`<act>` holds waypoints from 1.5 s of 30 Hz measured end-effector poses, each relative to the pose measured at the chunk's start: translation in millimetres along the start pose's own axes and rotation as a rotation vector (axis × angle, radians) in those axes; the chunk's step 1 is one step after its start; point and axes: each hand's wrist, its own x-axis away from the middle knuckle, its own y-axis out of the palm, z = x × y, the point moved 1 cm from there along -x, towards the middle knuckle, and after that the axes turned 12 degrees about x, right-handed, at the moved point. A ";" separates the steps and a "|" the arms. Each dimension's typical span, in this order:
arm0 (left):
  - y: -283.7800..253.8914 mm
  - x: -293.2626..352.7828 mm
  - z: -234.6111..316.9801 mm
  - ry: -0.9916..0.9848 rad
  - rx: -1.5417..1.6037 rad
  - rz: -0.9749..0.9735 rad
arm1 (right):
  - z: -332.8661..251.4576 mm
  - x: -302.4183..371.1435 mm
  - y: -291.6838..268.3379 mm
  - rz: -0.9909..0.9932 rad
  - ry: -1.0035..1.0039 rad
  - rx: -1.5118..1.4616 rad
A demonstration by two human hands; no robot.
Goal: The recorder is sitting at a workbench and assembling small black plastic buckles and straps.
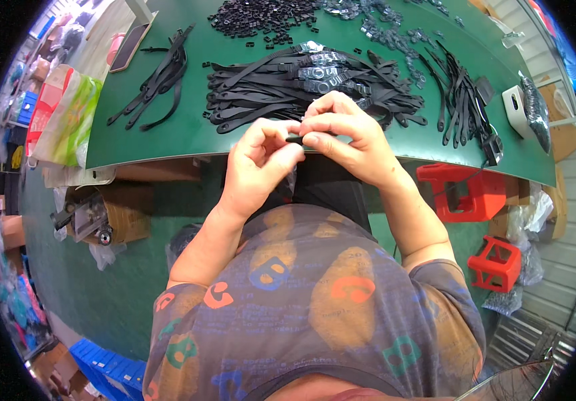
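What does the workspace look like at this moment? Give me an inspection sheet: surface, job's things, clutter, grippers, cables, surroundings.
Surface: green table, mostly covered.
Job's things: small black strap piece pinched between both hands; black strap pile just beyond.
Clutter: small black buckles, clear parts, side strap bundles.
Grippers: left hand and right hand meet at the table edge, fingers closed on the piece.
Cables: nothing seen.
Surroundings: red stools, cardboard box, blue crates.

Head cam looks down, close, over green table (168, 144); rim prob. distorted.
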 end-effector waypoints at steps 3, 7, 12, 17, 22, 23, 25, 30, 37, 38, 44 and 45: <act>-0.9 -1.9 4.2 0.076 -0.393 0.025 | 3.8 0.5 -1.9 0.025 0.105 -0.132; -3.8 -5.5 9.4 0.219 -0.646 -0.069 | 0.2 1.7 -1.9 -0.005 0.135 -0.127; -6.5 -5.0 5.9 0.273 -0.573 -0.011 | 2.7 3.6 -5.6 0.061 0.176 -0.092; -9.1 -5.1 7.3 0.333 -0.607 -0.060 | 5.7 4.2 -4.5 -0.004 0.229 -0.147; -9.4 -2.9 9.5 0.279 -0.640 -0.106 | 10.2 2.0 -4.4 -0.106 0.250 -0.269; -10.6 -3.1 10.5 0.279 -0.641 -0.105 | 12.5 2.3 -2.5 -0.129 0.267 -0.343; -12.6 -4.0 12.3 0.300 -0.640 -0.166 | 17.3 5.5 4.3 -0.152 0.285 -0.416; -10.4 -2.8 12.2 0.265 -0.474 -0.197 | 11.8 9.0 21.9 -0.071 0.411 -0.873; -6.4 -2.6 12.5 0.482 -0.752 -0.007 | 8.0 14.3 23.1 -0.138 0.492 -0.646; -9.1 -1.7 12.2 0.481 -0.753 -0.009 | 8.7 14.4 22.8 -0.092 0.496 -0.605; -20.7 -4.1 8.4 0.354 -0.536 -0.062 | 1.8 12.5 21.2 -0.018 0.250 -0.217; -17.6 -1.9 8.7 0.246 -0.432 -0.019 | 3.5 12.7 23.4 -0.018 0.251 -0.217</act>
